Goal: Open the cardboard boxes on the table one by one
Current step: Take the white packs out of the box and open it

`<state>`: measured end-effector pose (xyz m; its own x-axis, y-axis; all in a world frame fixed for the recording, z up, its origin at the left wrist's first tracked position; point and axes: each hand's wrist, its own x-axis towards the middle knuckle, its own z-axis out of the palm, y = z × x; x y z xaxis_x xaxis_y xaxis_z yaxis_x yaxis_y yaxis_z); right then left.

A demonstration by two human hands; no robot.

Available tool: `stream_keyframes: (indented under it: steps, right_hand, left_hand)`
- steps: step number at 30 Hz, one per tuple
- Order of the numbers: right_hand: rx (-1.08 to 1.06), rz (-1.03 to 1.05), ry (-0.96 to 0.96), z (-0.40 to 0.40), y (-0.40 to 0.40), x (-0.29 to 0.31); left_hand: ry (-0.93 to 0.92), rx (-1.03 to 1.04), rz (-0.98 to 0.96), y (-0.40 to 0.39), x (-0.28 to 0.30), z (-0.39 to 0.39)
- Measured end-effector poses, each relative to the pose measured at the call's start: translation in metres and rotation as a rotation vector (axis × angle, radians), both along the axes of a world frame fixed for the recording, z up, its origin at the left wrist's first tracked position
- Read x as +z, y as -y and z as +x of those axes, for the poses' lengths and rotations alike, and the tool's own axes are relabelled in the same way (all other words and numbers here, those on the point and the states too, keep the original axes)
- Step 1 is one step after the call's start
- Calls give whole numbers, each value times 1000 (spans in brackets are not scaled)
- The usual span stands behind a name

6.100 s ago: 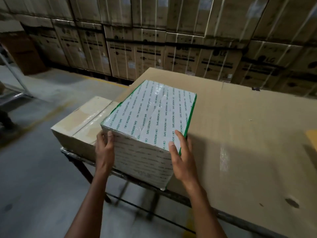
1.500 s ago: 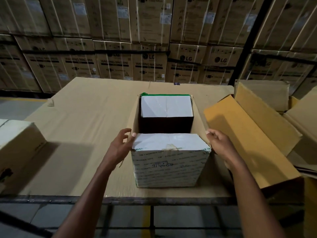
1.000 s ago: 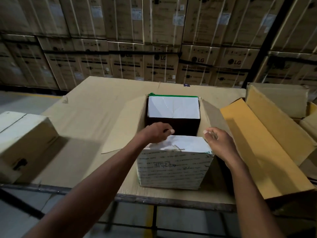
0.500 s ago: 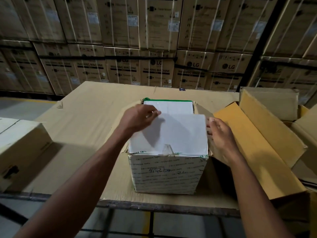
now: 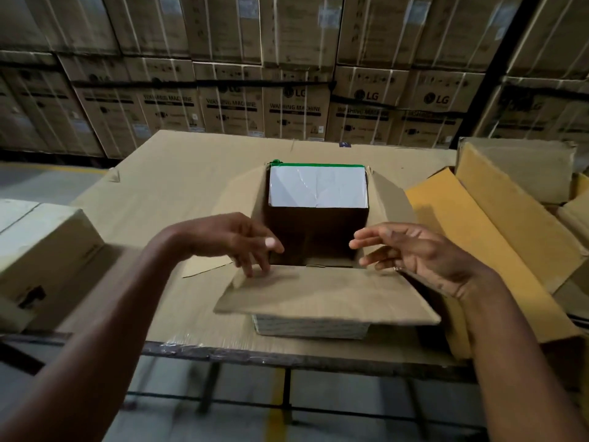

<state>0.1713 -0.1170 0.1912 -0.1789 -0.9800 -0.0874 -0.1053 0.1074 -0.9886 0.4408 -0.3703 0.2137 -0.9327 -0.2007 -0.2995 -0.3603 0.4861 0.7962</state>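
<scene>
A tape-wrapped cardboard box stands at the table's near edge with its flaps spread. The near flap lies folded out toward me, brown side up, and the far flap stands up showing its white face with a green edge. The inside of the box looks dark. My left hand hovers over the left rim, fingertips touching the near flap's hinge. My right hand floats over the right rim, fingers apart, holding nothing.
A closed pale box sits at the table's left edge. An opened brown box with raised flaps fills the right side. The cardboard-covered table stretches back toward stacked washing machine cartons. Floor lies below the front edge.
The near flap, which my hands were lifting half a second ago, has swung over toward me and now lies flat outward. Both hands have let go and spread apart over the opening.
</scene>
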Motion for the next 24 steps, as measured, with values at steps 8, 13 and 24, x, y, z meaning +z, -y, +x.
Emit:
stream_keyframes:
  steps: [8,13,24]
  right_hand:
    - [-64,168,-439,49,19,-18]
    - [-71,183,-474,48,28,-14]
    - [80,527,-936,-2,170,-63]
  left_hand:
    - [-145,129,-621,-29,-50,-18]
    - [-208,277,-857,-37,-67,-29]
    - [-390,395,-611,-8,-85,-51]
